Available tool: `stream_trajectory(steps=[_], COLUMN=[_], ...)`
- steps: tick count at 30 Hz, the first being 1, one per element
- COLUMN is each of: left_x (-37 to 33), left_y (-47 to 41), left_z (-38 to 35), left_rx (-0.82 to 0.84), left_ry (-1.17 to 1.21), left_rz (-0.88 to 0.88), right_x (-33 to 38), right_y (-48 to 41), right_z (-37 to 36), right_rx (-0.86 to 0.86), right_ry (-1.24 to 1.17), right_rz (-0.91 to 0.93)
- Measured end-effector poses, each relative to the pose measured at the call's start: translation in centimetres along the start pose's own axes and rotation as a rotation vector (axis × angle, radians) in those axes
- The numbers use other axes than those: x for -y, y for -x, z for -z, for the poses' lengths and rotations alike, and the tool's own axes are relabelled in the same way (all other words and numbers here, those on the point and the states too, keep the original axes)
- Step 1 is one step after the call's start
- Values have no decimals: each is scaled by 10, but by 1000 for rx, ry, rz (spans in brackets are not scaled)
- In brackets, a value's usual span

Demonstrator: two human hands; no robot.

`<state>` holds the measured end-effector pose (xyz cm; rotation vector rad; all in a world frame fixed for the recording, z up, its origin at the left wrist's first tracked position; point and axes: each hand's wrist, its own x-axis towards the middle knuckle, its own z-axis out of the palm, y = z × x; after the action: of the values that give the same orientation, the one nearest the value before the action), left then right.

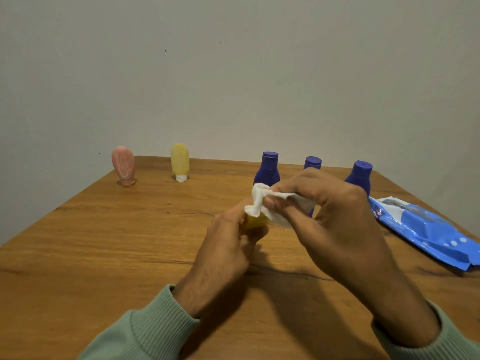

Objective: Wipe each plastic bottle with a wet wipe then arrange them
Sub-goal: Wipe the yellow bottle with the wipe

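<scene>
My left hand (231, 245) grips a small yellow bottle (255, 221) above the middle of the wooden table (104, 242); most of the bottle is hidden by my fingers. My right hand (335, 216) pinches a white wet wipe (262, 201) against the top of that bottle. At the far left stand a pink bottle (123, 166) and a second yellow bottle (179, 162), both upside down on their caps. Three purple bottles (267, 168) (312, 162) (359, 175) stand upright behind my hands, partly hidden by them.
A blue pack of wet wipes (426, 229) lies on the table at the right, near the edge. A plain wall rises right behind the table's far edge.
</scene>
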<state>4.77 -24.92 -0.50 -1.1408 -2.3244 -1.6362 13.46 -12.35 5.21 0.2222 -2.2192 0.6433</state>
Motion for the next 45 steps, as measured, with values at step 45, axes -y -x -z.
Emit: stream_trajectory(steps=[45], left_x=[-10], left_y=[-3], left_z=[2], left_rx=[17], left_ry=[221], left_rz=[171], right_x=[-9], right_y=[-2], right_z=[-4], right_rx=[-148], right_ry=[-218], right_rz=[-20])
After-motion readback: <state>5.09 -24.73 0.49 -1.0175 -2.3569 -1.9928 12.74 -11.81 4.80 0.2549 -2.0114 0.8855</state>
